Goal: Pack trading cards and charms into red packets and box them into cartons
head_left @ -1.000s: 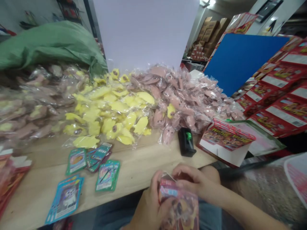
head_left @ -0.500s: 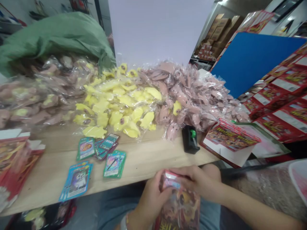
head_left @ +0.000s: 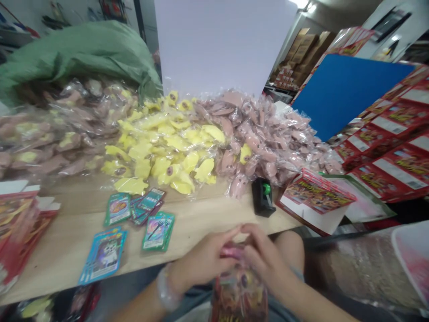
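Gripping box (head_left: 239, 297) w/ hands (head_left: 203, 259) nr tbl edge (head_left: 150, 260).

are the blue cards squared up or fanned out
Slightly fanned out: the blue cards overlap, with edges of lower ones showing left of the top card.

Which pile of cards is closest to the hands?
The green-edged pile with the dark fork pictured on top. It lies nearest the left hand; the other three are farther off.
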`<control>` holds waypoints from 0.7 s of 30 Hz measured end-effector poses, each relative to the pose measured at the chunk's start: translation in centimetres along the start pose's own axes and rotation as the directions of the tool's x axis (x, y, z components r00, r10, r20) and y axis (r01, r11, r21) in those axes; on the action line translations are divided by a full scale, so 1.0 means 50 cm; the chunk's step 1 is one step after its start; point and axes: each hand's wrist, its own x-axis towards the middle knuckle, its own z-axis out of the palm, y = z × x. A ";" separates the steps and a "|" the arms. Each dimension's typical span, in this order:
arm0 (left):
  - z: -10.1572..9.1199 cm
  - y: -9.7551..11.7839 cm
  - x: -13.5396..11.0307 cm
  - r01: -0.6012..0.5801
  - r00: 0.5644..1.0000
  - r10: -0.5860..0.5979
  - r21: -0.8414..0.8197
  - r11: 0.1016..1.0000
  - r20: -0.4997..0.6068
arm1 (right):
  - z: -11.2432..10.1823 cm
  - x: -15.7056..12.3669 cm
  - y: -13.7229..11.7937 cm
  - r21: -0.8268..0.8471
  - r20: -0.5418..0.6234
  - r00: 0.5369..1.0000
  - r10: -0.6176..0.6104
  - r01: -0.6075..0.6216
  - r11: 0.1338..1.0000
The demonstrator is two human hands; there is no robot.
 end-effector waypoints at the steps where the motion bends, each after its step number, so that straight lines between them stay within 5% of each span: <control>1: -0.030 0.022 0.007 -0.042 0.998 0.038 0.103 0.994 0.039 | -0.011 0.007 0.030 0.062 -0.196 0.973 0.118 -0.108 0.992; 3: -0.082 0.056 0.029 -0.123 0.990 0.140 0.337 0.933 -0.027 | -0.048 0.043 0.097 0.236 -0.428 0.817 0.387 -0.312 0.920; 4: -0.099 0.064 0.046 -0.143 0.975 0.202 0.446 0.884 -0.088 | -0.068 0.069 0.129 0.330 -0.422 0.747 0.514 -0.401 0.854; 6: -0.109 0.061 0.085 -0.180 0.943 0.309 0.599 0.780 -0.120 | -0.099 0.128 0.181 0.434 -0.282 0.696 0.661 -0.522 0.734; 9: -0.084 0.015 0.125 -0.274 0.944 0.327 0.683 0.678 0.054 | -0.115 0.196 0.226 0.517 -0.059 0.672 0.738 -0.612 0.598; 12: -0.066 -0.034 0.131 -0.309 0.943 0.302 0.702 0.642 0.139 | -0.103 0.207 0.245 0.608 0.016 0.682 0.731 -0.587 0.535; 15: -0.080 -0.051 0.142 -0.272 0.948 0.304 0.724 0.634 0.090 | -0.076 0.169 0.261 0.672 -0.069 0.735 0.675 -0.465 0.576; 18: -0.107 -0.040 0.183 -0.211 0.966 0.250 0.752 0.625 0.064 | -0.049 0.116 0.262 0.665 -0.195 0.736 0.648 -0.387 0.639; 21: -0.120 -0.024 0.226 -0.198 0.976 0.198 0.766 0.611 0.094 | -0.025 0.090 0.207 0.641 -0.245 0.736 0.631 -0.365 0.675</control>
